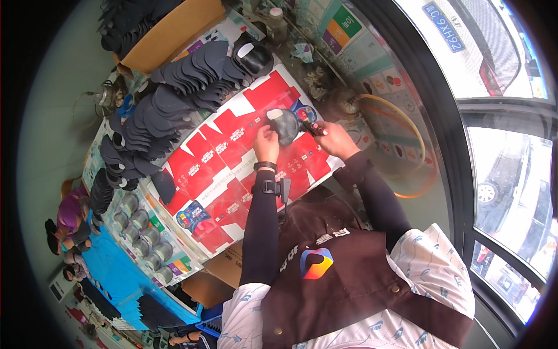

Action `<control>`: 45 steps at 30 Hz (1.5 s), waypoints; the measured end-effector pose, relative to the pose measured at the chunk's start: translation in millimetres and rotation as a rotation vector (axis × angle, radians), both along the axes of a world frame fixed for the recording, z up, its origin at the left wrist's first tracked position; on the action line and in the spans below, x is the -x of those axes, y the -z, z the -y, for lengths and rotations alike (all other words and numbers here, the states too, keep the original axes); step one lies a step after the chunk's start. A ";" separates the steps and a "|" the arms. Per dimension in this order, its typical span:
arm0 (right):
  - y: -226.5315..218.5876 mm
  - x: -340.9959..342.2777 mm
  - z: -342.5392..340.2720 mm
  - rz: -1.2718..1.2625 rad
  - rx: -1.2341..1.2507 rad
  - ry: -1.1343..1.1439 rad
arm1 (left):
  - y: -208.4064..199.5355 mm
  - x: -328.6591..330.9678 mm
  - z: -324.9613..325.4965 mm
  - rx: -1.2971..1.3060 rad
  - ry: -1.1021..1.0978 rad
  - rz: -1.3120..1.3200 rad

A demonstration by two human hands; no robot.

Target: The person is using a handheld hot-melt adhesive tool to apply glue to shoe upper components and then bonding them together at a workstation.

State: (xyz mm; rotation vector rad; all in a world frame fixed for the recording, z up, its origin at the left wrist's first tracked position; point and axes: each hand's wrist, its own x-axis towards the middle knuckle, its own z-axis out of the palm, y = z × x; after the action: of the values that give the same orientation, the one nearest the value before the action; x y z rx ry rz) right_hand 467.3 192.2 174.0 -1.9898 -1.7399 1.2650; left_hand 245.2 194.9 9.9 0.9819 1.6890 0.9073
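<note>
At eleven o'clock a cardboard box (177, 35) contains dark curved pieces (135, 24); white lettering (236, 135) marks the central red sheet (232, 156), open toward eight o'clock. Above it, the fingers of the left hand (267, 144) pinch a grey rounded piece (286, 128) at twelve; the right hand (334, 141), at two, clamps a dark-handled tool (315, 130)

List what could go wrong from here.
The tool in the right hand could slip across the dark rounded piece toward the left hand, whose fingers are at its opposite edge. The overlapping stacks of dark flat pieces might slide out of order if an arm bumps them.
</note>
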 end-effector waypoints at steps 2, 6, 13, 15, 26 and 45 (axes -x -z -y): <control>2.1 -3.0 1.2 0.035 -0.008 -0.049 | -2.2 -0.3 -1.2 0.016 -0.009 0.012; -1.2 2.4 -2.1 -0.258 0.264 -0.014 | 14.5 17.4 -2.5 0.035 -0.032 0.006; 16.6 16.1 -26.1 -0.182 0.032 0.014 | 19.2 29.7 -9.4 0.025 -0.028 0.033; 22.0 17.5 -30.0 -0.183 0.011 0.035 | 12.4 30.4 -10.3 0.097 -0.038 0.100; 39.9 27.0 -47.5 -0.162 0.020 0.071 | 4.3 33.6 -10.9 0.138 -0.063 0.092; 28.8 28.9 -54.9 -0.232 0.090 -0.107 | 19.3 93.5 -1.9 0.060 -0.221 0.121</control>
State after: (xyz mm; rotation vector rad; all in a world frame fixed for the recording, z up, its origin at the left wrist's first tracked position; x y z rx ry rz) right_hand 438.4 247.1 145.2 -1.7327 -1.7230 1.5649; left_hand 151.7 196.8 -9.4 0.6954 1.7334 1.0326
